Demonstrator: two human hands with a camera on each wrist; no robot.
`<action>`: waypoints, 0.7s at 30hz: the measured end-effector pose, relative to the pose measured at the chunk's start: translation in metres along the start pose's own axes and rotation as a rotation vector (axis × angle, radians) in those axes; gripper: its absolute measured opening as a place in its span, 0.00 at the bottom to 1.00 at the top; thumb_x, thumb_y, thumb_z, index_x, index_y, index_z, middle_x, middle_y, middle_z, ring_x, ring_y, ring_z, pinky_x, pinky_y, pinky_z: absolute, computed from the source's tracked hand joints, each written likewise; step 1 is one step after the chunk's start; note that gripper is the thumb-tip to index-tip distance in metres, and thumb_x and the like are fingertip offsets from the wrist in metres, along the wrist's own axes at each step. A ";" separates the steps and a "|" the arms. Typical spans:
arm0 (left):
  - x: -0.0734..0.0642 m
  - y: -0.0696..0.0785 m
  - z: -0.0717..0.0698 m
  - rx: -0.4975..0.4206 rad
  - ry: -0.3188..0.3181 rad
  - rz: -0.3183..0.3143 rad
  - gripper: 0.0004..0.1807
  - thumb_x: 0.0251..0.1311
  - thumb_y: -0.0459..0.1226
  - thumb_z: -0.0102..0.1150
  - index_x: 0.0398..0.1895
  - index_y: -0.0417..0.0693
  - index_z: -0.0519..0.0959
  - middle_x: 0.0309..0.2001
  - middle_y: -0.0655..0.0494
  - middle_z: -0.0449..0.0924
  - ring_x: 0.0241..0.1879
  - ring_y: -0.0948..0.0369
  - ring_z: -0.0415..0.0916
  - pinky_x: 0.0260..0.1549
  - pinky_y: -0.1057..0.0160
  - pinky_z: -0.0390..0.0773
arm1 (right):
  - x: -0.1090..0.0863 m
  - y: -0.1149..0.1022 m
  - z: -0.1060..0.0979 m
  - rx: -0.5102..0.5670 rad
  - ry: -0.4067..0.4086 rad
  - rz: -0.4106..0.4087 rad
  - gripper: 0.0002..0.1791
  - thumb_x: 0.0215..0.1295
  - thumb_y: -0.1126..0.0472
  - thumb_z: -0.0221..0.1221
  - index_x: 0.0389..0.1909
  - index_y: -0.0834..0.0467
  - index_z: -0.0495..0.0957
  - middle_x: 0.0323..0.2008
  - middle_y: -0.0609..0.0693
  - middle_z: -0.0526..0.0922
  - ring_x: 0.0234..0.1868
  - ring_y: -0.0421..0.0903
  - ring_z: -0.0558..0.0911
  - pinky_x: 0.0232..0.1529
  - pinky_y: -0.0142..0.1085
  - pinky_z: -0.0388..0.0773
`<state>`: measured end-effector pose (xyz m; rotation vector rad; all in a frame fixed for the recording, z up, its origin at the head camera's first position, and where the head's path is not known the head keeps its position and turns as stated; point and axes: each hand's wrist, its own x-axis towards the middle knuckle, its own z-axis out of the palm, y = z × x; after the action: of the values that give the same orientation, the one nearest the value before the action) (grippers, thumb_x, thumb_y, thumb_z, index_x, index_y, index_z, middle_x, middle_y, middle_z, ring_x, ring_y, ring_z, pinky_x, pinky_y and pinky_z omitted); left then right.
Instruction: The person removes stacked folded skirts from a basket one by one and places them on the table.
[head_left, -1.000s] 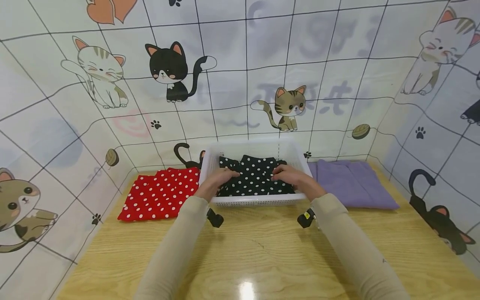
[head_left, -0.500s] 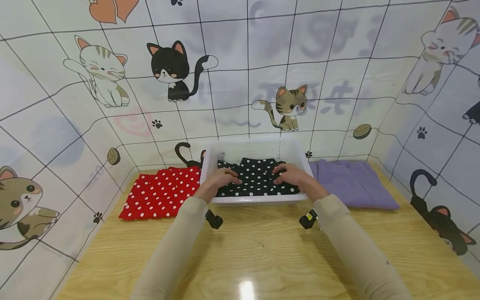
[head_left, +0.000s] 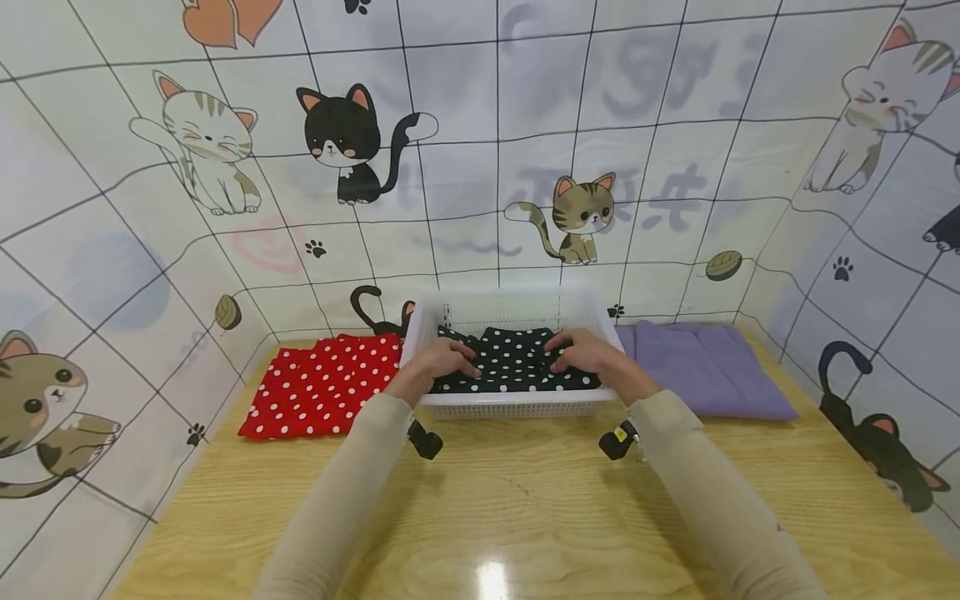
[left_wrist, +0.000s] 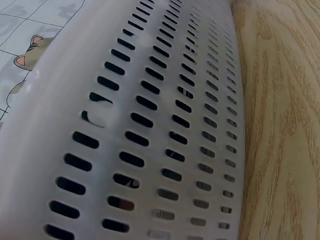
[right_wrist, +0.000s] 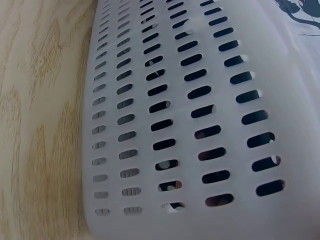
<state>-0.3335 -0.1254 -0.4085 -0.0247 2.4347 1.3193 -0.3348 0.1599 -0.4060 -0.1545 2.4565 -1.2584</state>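
Note:
A black cloth with white dots (head_left: 513, 358) lies folded inside a white plastic basket (head_left: 517, 400). My left hand (head_left: 444, 360) reaches over the front rim and rests on the cloth's left part, with thumb and fingers apart. On the right part of the cloth, my right hand (head_left: 588, 354) rests with its thumb and forefinger spread, and the fabric is creased beside them. The slotted basket wall (left_wrist: 145, 120) fills the left wrist view, hiding that hand. In the right wrist view the slotted wall (right_wrist: 165, 125) likewise covers most of the right hand.
A folded red cloth with white dots (head_left: 322, 387) lies left of the basket, and a folded purple cloth (head_left: 705, 371) lies right of it. The wooden table (head_left: 510, 508) extends toward me. A wall covering with cartoon cats (head_left: 465, 200) stands close behind.
The dotted black cloth has sunk lower in the basket. More of the basket's front wall shows, and its back rim sits lower in view. My thumbs have spread from my forefingers.

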 end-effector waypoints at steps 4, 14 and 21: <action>0.000 0.001 -0.002 -0.037 -0.002 0.003 0.24 0.58 0.33 0.69 0.60 0.48 0.82 0.66 0.43 0.74 0.60 0.49 0.71 0.70 0.46 0.68 | -0.001 0.000 -0.001 0.047 0.008 0.012 0.31 0.62 0.69 0.59 0.70 0.63 0.73 0.80 0.66 0.54 0.81 0.68 0.52 0.78 0.65 0.51; 0.004 0.000 -0.013 -0.140 -0.100 -0.014 0.26 0.60 0.34 0.68 0.64 0.54 0.82 0.72 0.47 0.69 0.59 0.52 0.73 0.59 0.54 0.77 | -0.001 -0.004 -0.012 0.096 -0.019 -0.003 0.37 0.61 0.68 0.59 0.74 0.60 0.69 0.80 0.65 0.54 0.82 0.67 0.48 0.79 0.65 0.47; 0.001 0.003 -0.017 -0.269 -0.099 0.023 0.26 0.62 0.36 0.67 0.65 0.57 0.81 0.68 0.48 0.75 0.65 0.50 0.74 0.73 0.43 0.67 | -0.009 -0.012 -0.026 0.101 -0.038 -0.030 0.36 0.67 0.66 0.58 0.77 0.60 0.64 0.81 0.66 0.51 0.83 0.67 0.44 0.79 0.67 0.43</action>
<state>-0.3399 -0.1376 -0.3979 -0.0016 2.1671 1.6098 -0.3370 0.1750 -0.3801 -0.1872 2.3609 -1.3761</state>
